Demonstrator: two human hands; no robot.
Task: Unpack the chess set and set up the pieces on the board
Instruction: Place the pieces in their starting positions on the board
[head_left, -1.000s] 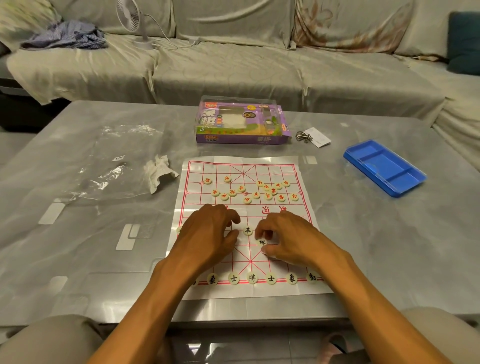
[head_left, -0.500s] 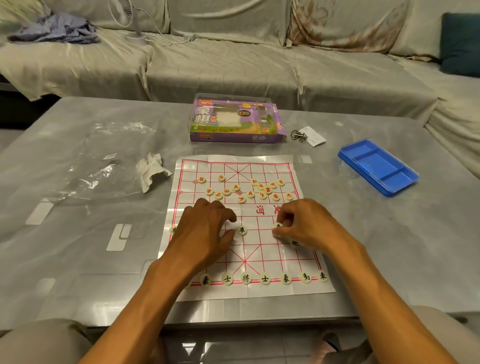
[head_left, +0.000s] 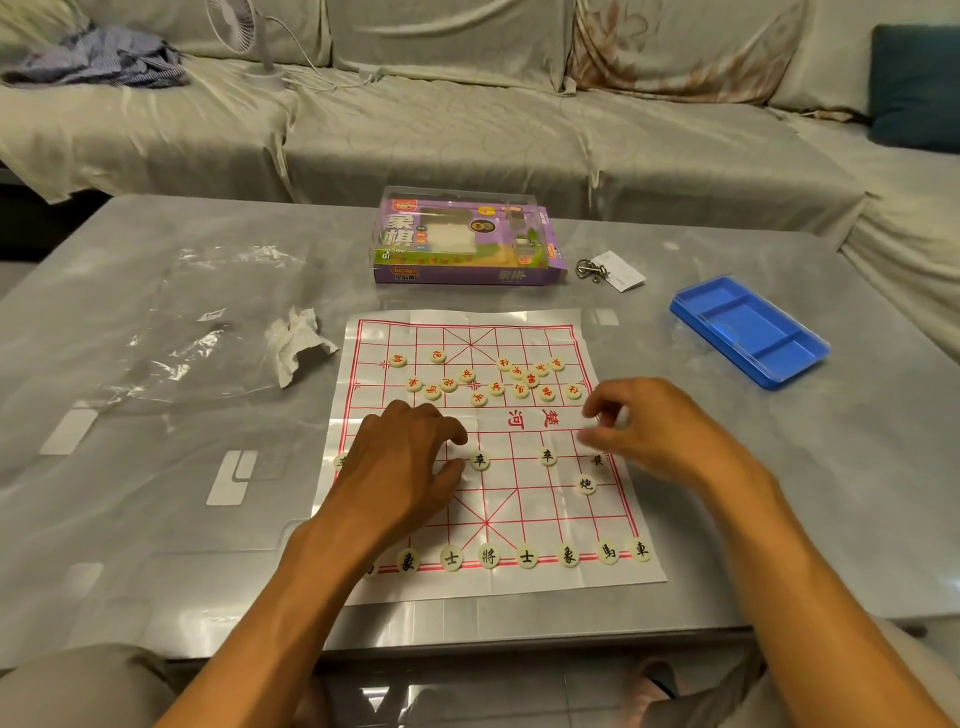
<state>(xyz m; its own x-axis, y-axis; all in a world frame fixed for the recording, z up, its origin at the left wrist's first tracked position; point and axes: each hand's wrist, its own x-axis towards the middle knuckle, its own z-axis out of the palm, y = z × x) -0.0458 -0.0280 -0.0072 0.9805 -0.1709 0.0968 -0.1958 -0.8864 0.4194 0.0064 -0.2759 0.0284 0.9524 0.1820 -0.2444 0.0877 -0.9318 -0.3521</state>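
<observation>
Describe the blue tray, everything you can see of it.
The blue tray is a shallow rectangular piece of what looks like glossy plastic, with raised ridges dividing it into compartments; all appear empty. It lies flat on the grey table, turned at an angle, to the right of and slightly beyond the board. A clear film or cover seems to edge it, though I cannot be sure. Neither hand touches it, and nothing rests on it.

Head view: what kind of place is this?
Likely a home living room: a covered sofa behind a low table, a small fan on the sofa, and a chess board laid out.
</observation>
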